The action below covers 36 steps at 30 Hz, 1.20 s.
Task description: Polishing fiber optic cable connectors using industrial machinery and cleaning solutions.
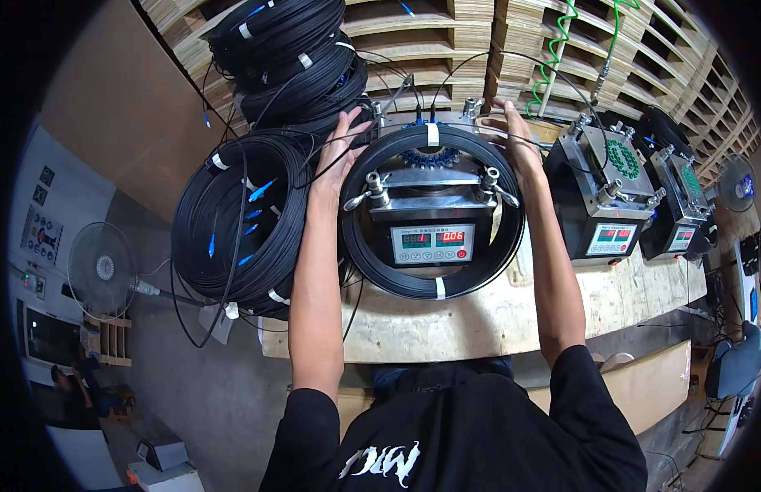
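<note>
A coil of black cable [353,246], tied with white bands, stands tilted around the front of a black machine [409,223] with a lit red-digit display. Two silver clamp levers [379,193] show inside the ring. At the coil's left edge is my left hand [341,152], its fingers stretched out and spread. My right hand [518,143] is at the opposite edge, fingers extended too. Both palms face the coil; whether they press on it I cannot tell. Behind the ring, black cables run to blue connectors [429,156] on the machine.
A larger coil stack [196,221] with blue connector ends stands left, more coils [302,86] behind it. Two similar machines [606,201] with green tops sit on the wooden table [479,324] at right. Wooden pallets [421,37] and green spiral hoses [554,49] are behind.
</note>
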Each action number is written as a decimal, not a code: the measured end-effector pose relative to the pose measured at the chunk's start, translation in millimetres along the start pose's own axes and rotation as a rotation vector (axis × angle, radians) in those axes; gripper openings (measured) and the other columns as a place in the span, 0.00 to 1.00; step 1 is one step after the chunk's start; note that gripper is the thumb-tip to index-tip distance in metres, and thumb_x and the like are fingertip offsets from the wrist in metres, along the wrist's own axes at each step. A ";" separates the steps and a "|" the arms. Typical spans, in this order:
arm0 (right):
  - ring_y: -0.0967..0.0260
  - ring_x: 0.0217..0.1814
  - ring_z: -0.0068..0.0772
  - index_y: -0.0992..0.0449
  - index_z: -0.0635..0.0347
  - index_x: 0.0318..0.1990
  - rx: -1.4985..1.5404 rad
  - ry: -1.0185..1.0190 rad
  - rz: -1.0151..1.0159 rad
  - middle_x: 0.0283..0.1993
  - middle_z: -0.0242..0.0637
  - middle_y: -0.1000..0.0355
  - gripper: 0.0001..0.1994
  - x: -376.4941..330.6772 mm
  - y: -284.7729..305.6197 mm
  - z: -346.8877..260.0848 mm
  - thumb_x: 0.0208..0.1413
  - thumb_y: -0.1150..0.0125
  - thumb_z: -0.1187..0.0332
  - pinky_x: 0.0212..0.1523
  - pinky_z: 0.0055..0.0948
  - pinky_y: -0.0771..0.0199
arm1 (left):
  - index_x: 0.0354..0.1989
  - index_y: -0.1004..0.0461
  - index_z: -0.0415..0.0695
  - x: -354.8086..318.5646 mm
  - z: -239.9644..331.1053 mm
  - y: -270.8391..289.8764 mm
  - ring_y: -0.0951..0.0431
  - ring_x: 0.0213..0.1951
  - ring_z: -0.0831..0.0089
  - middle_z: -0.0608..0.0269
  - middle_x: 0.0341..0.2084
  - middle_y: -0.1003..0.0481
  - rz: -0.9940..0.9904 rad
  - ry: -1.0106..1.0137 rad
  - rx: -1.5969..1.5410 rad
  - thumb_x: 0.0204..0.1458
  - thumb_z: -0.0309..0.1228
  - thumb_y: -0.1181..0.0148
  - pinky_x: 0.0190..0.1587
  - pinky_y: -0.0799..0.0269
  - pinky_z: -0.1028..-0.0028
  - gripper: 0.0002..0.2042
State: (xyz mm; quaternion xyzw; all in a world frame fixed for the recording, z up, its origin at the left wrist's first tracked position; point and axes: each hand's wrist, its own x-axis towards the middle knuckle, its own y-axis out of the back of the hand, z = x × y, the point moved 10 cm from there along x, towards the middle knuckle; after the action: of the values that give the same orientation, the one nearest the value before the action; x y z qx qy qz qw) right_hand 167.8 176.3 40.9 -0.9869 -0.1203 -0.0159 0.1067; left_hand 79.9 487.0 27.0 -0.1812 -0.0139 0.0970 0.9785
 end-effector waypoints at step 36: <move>0.28 0.49 0.32 0.34 0.48 0.70 -0.053 -0.026 -0.126 0.61 0.46 0.31 0.29 -13.1 -28.9 -10.8 0.69 0.51 0.43 0.42 0.25 0.24 | 0.78 0.69 0.60 -12.6 9.6 19.1 0.18 0.48 0.44 0.45 0.67 0.35 0.220 -0.086 0.018 0.70 0.46 0.55 0.39 0.15 0.59 0.36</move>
State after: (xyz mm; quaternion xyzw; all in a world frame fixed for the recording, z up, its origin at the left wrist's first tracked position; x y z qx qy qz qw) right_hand 148.1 198.3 56.7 -0.9800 -0.1829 -0.0129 0.0777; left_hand 63.4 505.4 29.3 -0.1684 -0.0350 0.2118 0.9621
